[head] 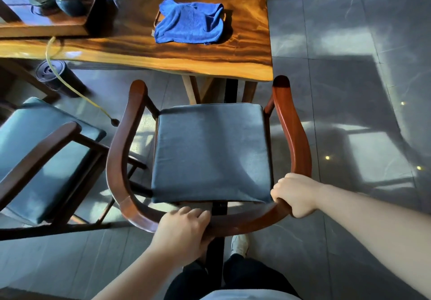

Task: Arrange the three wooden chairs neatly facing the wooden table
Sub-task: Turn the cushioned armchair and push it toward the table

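A wooden armchair (296, 131) with a curved red-brown back rail and a grey-blue seat cushion stands in front of me, facing the wooden table (210, 59) near its right end. My left hand (184, 229) grips the middle of the back rail. My right hand (296, 194) is closed around the rail's right bend. A second wooden chair (44, 145) with a teal cushion stands at the left, turned at an angle, close to the first chair's left arm. A third chair is not in view.
A blue cloth (189, 22) lies on the table. A wooden tea tray (46, 24) with pots sits at the table's left. A yellow hose (77, 92) hangs down to the floor beside a dark canister (56, 75). Grey tiled floor (349, 89) spreads to the right.
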Available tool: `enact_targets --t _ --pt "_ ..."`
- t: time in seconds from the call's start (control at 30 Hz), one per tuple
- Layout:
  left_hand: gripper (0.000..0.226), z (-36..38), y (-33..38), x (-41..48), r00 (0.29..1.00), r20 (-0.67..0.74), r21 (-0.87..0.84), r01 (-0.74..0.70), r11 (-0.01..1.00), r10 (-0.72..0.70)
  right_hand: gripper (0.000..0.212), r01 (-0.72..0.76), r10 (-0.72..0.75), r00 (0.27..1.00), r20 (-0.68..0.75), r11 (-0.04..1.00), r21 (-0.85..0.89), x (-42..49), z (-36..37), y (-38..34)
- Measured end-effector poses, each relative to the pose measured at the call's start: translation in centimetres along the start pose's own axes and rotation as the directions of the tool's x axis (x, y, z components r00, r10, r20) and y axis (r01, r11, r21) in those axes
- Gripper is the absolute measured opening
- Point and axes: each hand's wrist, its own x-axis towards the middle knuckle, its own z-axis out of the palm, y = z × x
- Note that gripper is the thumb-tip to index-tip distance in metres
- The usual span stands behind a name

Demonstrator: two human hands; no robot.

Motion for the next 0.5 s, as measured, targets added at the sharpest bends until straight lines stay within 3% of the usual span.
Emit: enact_targets --t 0.2,0.37,0.5 --pt "0.035 -0.9 -6.9 -3.9 0.999 -0.044 0.000 0.000 1.000 0.000 0.053 0.034 0.026 0.977 -0.211 0.961 0.274 -1.4 -1.6 -5.4" --pt "0.039 0.2 -11.3 -5.1 0.998 -0.057 -0.009 -0.035 0.999 0.034 0.044 0.079 0.087 0.918 -0.387 0.916 0.394 -0.9 -2.7 -11.0" --pt "0.035 1.6 -13.7 -4.2 0.993 -0.008 -0.121 -0.117 0.986 0.116 0.030 0.014 0.126 0.931 -0.342 0.925 0.380 1.3 -2.6 -14.0"
